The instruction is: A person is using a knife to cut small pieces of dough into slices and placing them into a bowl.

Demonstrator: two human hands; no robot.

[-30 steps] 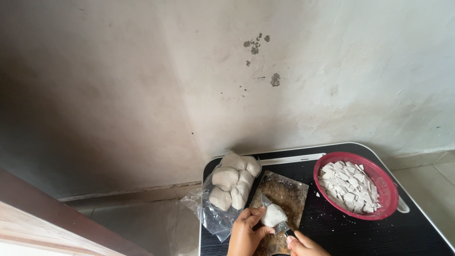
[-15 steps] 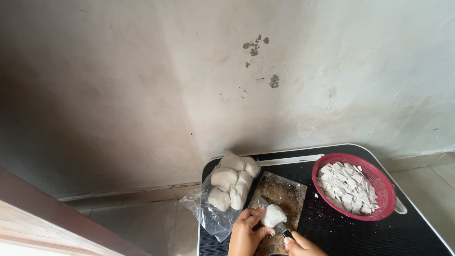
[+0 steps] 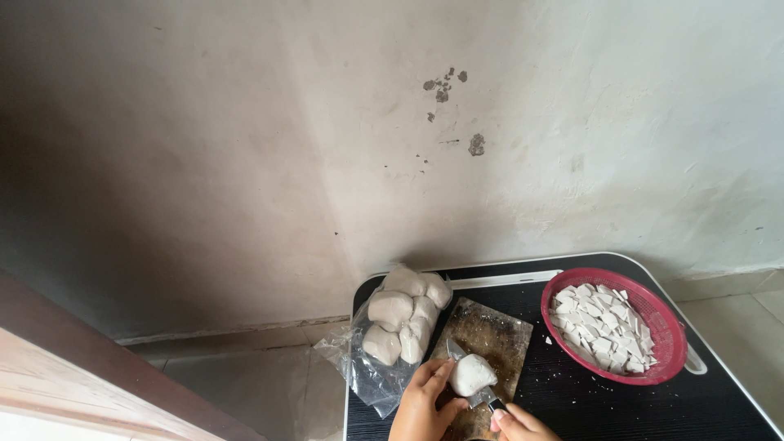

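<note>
The pale lump (image 3: 471, 375) is a smooth, rounded, off-white piece, matte and slightly grey in its shadowed underside, about the same shape and colour as the whole pieces in the bag beside it. It sits on the wooden cutting board (image 3: 498, 336), toward that board's near end, close to the near edge of the black table (image 3: 719, 408). The left hand (image 3: 423, 400) has its fingers curled against the lump's left side, closed on it and steadying it on the board. The right hand (image 3: 523, 425) is only partly in view at the bottom of the frame; it is closed around the handle of a knife (image 3: 472, 384), whose blade lies across the lump, its tip showing just past the lump's far left side.

The board is dark, stained brown wood, set at a slight angle in the middle of the table's near half. Just off its left edge, at the table's left edge and partly hanging over it, lies a clear plastic bag (image 3: 384, 359) filled with more pale lumps. Toward the table's right edge stands a red basket (image 3: 665, 343) holding many small, flat, white cut pieces (image 3: 600, 327). A few white crumbs lie scattered on the ribbed black surface between board and basket.
</note>
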